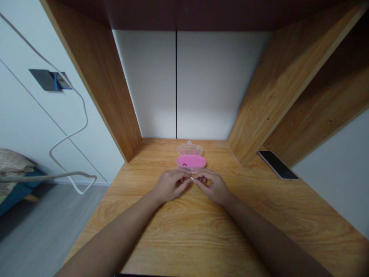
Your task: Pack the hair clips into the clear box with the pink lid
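My left hand (173, 185) and my right hand (212, 185) meet over the wooden desk, fingertips pinched together on a small whitish piece (192, 178). What that piece is cannot be made out. Just beyond my fingers stands an oval case with a pink inside (191, 161), and a small dark ring shape shows at its left end. Its clear lid (189, 148) lies open on the far side. My fingertips are very near the front edge of the case.
On the right of the desk (178, 238) lies a dark-screened phone (278, 165). Wooden side panels (95, 73) and a shelf overhead enclose the back. A white cable (85, 111) hangs at the left from a wall socket. Bedding shows at the far left.
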Tool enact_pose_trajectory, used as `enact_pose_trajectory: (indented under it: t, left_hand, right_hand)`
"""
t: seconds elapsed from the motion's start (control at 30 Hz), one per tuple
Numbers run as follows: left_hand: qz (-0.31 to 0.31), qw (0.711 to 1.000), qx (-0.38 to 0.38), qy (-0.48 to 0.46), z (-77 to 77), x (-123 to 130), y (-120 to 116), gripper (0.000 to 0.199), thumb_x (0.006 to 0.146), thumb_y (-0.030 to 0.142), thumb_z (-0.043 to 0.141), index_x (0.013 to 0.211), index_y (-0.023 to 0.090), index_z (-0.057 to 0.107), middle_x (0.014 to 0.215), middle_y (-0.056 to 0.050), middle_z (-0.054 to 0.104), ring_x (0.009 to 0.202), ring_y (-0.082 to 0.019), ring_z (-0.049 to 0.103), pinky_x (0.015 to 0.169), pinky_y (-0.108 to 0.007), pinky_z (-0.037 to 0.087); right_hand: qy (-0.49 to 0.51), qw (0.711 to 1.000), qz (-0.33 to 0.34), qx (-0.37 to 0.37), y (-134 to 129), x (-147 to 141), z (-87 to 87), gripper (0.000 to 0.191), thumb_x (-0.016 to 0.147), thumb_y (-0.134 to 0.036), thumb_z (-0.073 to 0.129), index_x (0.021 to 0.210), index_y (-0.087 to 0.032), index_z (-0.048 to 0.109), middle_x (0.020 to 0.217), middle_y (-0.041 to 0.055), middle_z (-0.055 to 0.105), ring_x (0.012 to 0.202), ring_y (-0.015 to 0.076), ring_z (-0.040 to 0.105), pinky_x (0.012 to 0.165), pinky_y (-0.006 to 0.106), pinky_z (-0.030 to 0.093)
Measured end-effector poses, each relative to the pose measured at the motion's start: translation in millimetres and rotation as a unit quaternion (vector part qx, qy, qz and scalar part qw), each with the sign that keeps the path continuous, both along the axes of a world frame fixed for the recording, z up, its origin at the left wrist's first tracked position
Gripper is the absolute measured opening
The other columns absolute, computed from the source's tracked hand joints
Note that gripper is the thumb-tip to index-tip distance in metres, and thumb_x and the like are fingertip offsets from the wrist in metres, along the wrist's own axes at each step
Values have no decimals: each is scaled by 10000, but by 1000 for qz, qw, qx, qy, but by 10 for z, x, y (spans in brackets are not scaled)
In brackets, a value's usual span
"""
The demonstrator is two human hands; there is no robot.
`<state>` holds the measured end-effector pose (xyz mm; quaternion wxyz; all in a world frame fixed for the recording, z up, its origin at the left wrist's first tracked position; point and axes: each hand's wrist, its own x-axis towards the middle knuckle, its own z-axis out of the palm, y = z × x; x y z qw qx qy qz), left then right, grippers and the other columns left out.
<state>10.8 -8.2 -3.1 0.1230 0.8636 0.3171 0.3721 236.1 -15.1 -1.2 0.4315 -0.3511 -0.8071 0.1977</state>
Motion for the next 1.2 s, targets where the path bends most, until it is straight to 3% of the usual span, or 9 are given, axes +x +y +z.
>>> enact_pose_trajectory:
  t: [0.1,0.17,0.37,0.6,1.2]
  left_hand:
    - [4,1000,1,-1,14,6,-5,222,951,276,565,1088,187,715,989,-81,774,831,-181,724,775,-305,574]
    - [6,1000,2,1,21,10,-8,226,951,288,567,1081,183,719,983,-84,776,821,-182,726,773,-308,580]
    - [7,1000,4,9,4,6,-8,218,953,298,568,1052,185,725,949,-79,775,800,-181,729,760,-305,583]
    - [4,1000,12,13,9,10,-14,214,959,290,550,1038,194,724,913,-63,773,779,-173,726,745,-293,575]
    - [3,1000,18,26,20,4,-18,206,947,273,543,1014,200,724,831,-49,760,715,-169,697,709,-285,547]
  right_hand:
    - [22,999,-29,36,36,14,-6,58,922,-231,656,939,-230,711,971,61,748,900,203,687,830,344,545]
    - [30,997,-58,49,71,31,-16,58,920,-229,660,936,-236,715,947,62,745,916,212,685,854,363,545]
    - [48,987,-142,60,183,78,-44,94,916,-274,664,923,-230,747,866,58,709,793,197,662,723,324,543]
    - [39,980,-190,49,244,83,-58,123,903,-289,666,902,-211,761,778,31,651,671,166,586,630,297,483]
    - [19,985,-166,52,223,40,-78,157,921,-273,641,976,-218,778,783,30,641,658,162,587,598,290,477]
